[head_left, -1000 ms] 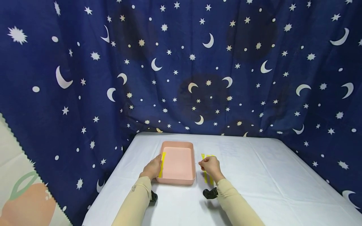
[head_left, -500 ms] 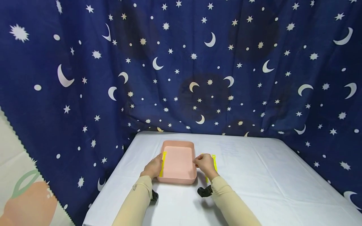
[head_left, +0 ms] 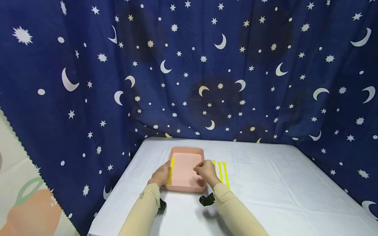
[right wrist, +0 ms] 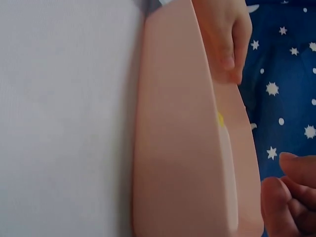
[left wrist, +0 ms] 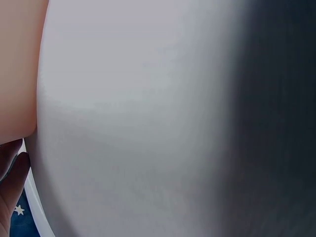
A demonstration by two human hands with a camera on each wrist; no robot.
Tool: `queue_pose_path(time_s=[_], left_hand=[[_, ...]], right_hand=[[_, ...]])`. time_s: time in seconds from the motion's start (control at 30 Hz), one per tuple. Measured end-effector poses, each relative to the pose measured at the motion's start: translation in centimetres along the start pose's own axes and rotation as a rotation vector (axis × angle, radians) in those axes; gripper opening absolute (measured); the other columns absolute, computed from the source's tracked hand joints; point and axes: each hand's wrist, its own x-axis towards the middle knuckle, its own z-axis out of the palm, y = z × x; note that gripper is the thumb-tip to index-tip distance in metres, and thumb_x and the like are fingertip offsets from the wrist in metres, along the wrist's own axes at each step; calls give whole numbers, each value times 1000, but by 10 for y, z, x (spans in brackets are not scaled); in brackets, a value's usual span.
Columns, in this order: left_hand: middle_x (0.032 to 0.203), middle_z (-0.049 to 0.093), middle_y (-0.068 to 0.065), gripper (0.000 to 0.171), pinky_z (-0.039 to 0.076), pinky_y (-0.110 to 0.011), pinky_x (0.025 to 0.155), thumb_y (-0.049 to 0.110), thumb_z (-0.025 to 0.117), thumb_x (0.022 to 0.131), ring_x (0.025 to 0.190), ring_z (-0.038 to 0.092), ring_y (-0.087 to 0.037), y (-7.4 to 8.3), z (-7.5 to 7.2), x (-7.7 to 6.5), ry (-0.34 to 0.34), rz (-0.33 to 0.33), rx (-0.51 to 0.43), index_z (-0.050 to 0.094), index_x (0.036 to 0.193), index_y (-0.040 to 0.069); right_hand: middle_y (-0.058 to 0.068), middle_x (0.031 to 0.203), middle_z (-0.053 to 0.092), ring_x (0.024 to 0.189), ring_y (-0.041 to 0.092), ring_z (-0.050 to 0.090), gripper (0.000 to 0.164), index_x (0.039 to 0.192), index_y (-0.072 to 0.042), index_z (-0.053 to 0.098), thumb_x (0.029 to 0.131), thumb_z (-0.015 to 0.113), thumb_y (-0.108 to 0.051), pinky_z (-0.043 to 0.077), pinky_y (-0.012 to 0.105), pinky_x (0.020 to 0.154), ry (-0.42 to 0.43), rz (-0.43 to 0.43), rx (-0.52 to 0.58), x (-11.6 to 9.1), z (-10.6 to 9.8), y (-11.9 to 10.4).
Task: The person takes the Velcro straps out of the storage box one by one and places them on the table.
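Observation:
A shallow pink tray (head_left: pixel 186 189) stands on the white table. My left hand (head_left: pixel 160 174) grips its left wall; in the right wrist view that hand (right wrist: pixel 224 34) reaches over the far rim. One slim yellow strip (head_left: pixel 171 172) lies inside along the left wall, near my left fingers. My right hand (head_left: pixel 206 170) hovers over the tray's right rim, fingers bent inward. In the right wrist view its thumb and index finger are apart, with nothing visible between them. Right of the tray, several yellow strips (head_left: pixel 225 175) lie side by side, partly hidden by my right hand.
The white cloth of the table (head_left: pixel 274 190) extends to the right of the strips. Behind the table hangs a dark blue curtain (head_left: pixel 177 75) with moons and stars. A black wrist device (head_left: pixel 207 199) sits under my right wrist.
My right hand has moved left, from above the yellow strips to over the tray's right side, uncovering more of the strips. My left hand stays on the tray.

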Motion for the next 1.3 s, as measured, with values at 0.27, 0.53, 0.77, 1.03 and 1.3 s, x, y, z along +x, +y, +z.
queue_pose_path(time_s=[0.27, 0.53, 0.77, 1.03, 1.3], left_hand=[[160, 40, -10, 48, 35, -47, 122, 20, 37, 109, 146, 40, -29, 0, 2, -2, 17, 1, 5, 34, 156, 7], [159, 41, -12, 48, 36, -47, 122, 18, 38, 109, 146, 41, -30, -3, 5, 0, 41, 35, 19, 35, 155, 4], [159, 41, -12, 48, 35, -46, 123, 19, 38, 109, 147, 40, -30, 0, 1, -4, 31, 20, 8, 35, 155, 4], [159, 41, -11, 48, 35, -47, 122, 20, 39, 109, 146, 41, -29, -1, 2, -4, 33, 13, 14, 35, 155, 5], [159, 41, -11, 48, 35, -47, 122, 19, 38, 109, 146, 40, -30, -1, 2, -1, 24, 13, -7, 35, 155, 6]], right_hand=[[7, 64, 70, 62, 17, 69, 10, 77, -2, 72, 81, 80, -8, 51, 23, 54, -42, -25, 28, -4, 18, -8], [8, 66, 71, 60, 15, 68, 9, 78, -1, 73, 82, 79, -7, 52, 22, 54, -67, -26, 48, -3, 28, -10], [9, 69, 69, 58, 12, 65, 7, 79, 4, 70, 83, 75, 0, 49, 20, 47, -102, -12, 129, -7, 38, -12], [3, 61, 63, 48, 9, 55, 9, 76, -2, 69, 82, 77, -3, 39, 16, 36, -117, 35, 121, -12, 50, -10], [3, 58, 64, 47, 8, 60, 12, 73, -2, 69, 81, 76, 0, 48, 16, 40, -144, 45, 153, -12, 61, -11]])
